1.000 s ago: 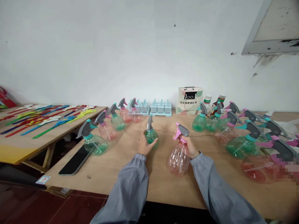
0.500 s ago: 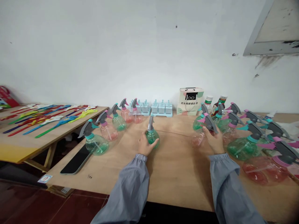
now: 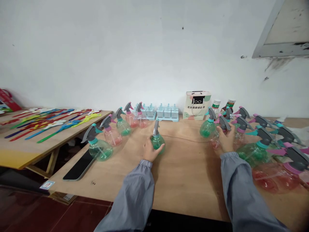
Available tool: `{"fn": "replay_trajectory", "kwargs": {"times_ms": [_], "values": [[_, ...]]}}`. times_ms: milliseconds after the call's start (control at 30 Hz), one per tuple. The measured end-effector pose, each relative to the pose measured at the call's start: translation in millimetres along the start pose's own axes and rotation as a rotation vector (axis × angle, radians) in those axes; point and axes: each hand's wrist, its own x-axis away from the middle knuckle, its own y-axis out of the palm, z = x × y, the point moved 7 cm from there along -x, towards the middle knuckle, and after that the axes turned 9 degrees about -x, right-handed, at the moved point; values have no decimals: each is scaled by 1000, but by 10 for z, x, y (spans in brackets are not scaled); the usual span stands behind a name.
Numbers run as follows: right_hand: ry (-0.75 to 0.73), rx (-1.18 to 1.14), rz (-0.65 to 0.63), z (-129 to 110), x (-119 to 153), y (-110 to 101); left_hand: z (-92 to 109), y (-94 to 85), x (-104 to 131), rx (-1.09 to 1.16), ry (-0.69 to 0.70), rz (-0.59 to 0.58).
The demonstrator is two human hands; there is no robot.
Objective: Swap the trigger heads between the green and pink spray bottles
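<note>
My left hand (image 3: 150, 150) is wrapped round the body of a green spray bottle (image 3: 158, 141), which stands upright mid-table with its trigger head turned edge-on to me. On the right, my right hand (image 3: 227, 138) grips a pink spray bottle (image 3: 214, 141) near its grey and pink head; its base is partly hidden, so I cannot tell whether it touches the table. Just left of and behind it stands another green spray bottle (image 3: 207, 128). Several more pink and green ones crowd to the right, including a large green bottle (image 3: 253, 154) and a pink bottle (image 3: 287, 177).
A row of spray bottles (image 3: 100, 150) runs along the left, beside a black phone (image 3: 78, 166). Pale blue ice-pop moulds (image 3: 167, 113), a paper bag (image 3: 196, 106) and capped bottles stand by the wall. Colourful flat hand-shaped sticks (image 3: 58, 129) cover the left-hand table.
My right hand has shifted right with the pink spray bottle, so the green bottle behind it shows more fully. My left hand and its green bottle stay put.
</note>
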Motion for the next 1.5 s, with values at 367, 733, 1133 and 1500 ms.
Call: {"fn": "replay_trajectory", "kwargs": {"times_ms": [367,733,1133,1500], "values": [[-557,160,135,-618,576,8,67,41,31,-12,-7,-72],[38,-31,-724,-744,1658,1334,849,232,576,-35,444,-230],[114,-197,-721,-711,1631,1259,-544,-275,-1599,-219,-203,-92],[141,-201,-754,-651,1647,1272,-646,30,-1819,-434,-80,-220]]}}
